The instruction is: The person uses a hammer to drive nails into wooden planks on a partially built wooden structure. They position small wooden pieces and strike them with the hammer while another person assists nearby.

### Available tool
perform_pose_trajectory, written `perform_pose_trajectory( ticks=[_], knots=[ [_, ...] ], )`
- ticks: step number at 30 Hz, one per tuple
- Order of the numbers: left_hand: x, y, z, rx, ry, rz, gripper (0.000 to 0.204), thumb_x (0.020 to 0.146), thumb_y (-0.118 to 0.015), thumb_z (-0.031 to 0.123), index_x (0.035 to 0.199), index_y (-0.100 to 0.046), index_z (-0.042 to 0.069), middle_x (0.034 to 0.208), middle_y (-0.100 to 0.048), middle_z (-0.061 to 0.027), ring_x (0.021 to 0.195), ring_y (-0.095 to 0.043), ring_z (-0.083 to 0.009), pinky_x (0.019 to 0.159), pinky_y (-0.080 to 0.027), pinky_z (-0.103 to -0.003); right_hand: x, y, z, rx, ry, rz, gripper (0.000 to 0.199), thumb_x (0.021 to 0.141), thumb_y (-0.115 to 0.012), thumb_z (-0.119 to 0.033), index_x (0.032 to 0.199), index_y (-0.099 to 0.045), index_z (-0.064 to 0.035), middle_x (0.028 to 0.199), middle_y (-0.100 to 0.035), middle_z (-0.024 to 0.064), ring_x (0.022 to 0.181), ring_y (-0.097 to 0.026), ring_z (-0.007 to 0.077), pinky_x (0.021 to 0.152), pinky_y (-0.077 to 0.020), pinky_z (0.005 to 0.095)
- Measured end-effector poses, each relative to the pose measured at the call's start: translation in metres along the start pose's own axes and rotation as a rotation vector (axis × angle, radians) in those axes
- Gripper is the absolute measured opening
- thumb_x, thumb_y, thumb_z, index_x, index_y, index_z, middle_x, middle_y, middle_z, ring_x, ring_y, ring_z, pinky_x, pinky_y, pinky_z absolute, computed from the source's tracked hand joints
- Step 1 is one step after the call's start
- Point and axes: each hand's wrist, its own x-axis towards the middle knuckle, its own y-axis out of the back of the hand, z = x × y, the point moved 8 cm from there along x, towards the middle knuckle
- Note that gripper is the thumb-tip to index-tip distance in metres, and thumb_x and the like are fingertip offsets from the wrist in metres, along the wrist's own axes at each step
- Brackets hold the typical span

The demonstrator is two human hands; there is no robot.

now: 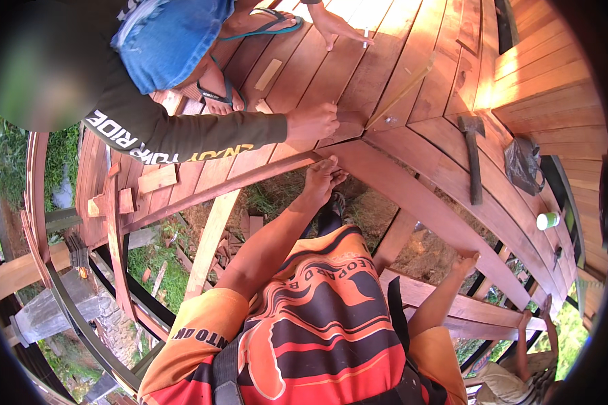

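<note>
A long reddish wooden plank (419, 196) runs from the deck corner in front of me toward the lower right. My left hand (324, 179) has its fingers curled and pressed together at the plank's near-corner end. Farther along, my right hand (465, 263) grips the plank's lower edge, its fingers partly hidden. Just beyond my left hand, a co-worker's closed hand (314, 121) rests by the mitred joint, beside a short wood piece (348, 126). The co-worker's other hand (338, 28) lies on the boards near a thin white stick (365, 38).
A hammer-like tool (473, 162), a black plastic bag (524, 165) and a green-and-white container (548, 221) lie on the right-hand deck. A thin wooden strip (400, 94) slants up from the joint. Open gaps between beams (213, 243) show ground below. Another person's hands (524, 318) touch boards at lower right.
</note>
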Motion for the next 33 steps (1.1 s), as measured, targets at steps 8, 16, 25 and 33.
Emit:
perform_pose_trajectory(
  ticks=[8, 16, 25, 33],
  knots=[
    [0.002, -0.004, 0.001, 0.027, -0.006, 0.007, 0.028, 0.095, -0.072, 0.033, 0.103, -0.066, 0.007, 0.094, -0.071, -0.006, 0.086, -0.068, -0.0172, 0.081, -0.058, -0.032, 0.009, -0.016, -0.003, 0.045, -0.058, -0.029, 0.041, 0.101, -0.063, -0.028, 0.125, -0.058, 0.005, 0.113, -0.067, 0.016, 0.094, -0.067, 0.0273, 0.072, -0.0588, 0.0386],
    [-0.001, -0.005, 0.001, 0.037, 0.002, 0.01, 0.034, 0.093, -0.074, 0.035, 0.107, -0.064, 0.006, 0.099, -0.07, -0.007, 0.089, -0.068, -0.0184, 0.084, -0.057, -0.034, 0.011, -0.013, -0.005, -0.014, -0.029, 0.043, 0.039, 0.098, -0.069, -0.031, 0.113, -0.06, 0.0038, 0.1, -0.067, 0.0141, 0.075, -0.065, 0.0225, 0.051, -0.0471, 0.0315],
    [-0.005, -0.011, 0.005, 0.03, -0.038, -0.005, 0.036, 0.091, -0.076, 0.035, 0.108, -0.064, 0.005, 0.099, -0.069, -0.007, 0.089, -0.067, -0.02, 0.084, -0.056, -0.035, 0.01, -0.017, -0.007, 0.042, -0.041, 0.011, 0.044, 0.097, -0.07, -0.032, 0.118, -0.06, 0.0058, 0.104, -0.068, 0.0149, 0.085, -0.067, 0.0265, 0.065, -0.0552, 0.038],
    [0.001, -0.002, -0.002, 0.014, -0.045, -0.026, 0.03, 0.093, -0.074, 0.031, 0.106, -0.066, 0.005, 0.1, -0.069, -0.0071, 0.092, -0.067, -0.0202, 0.086, -0.056, -0.036, 0.005, -0.014, -0.009, -0.003, -0.062, 0.045, 0.046, 0.098, -0.069, -0.03, 0.124, -0.059, 0.0057, 0.111, -0.068, 0.0148, 0.09, -0.067, 0.0271, 0.07, -0.0563, 0.0396]
  ],
)
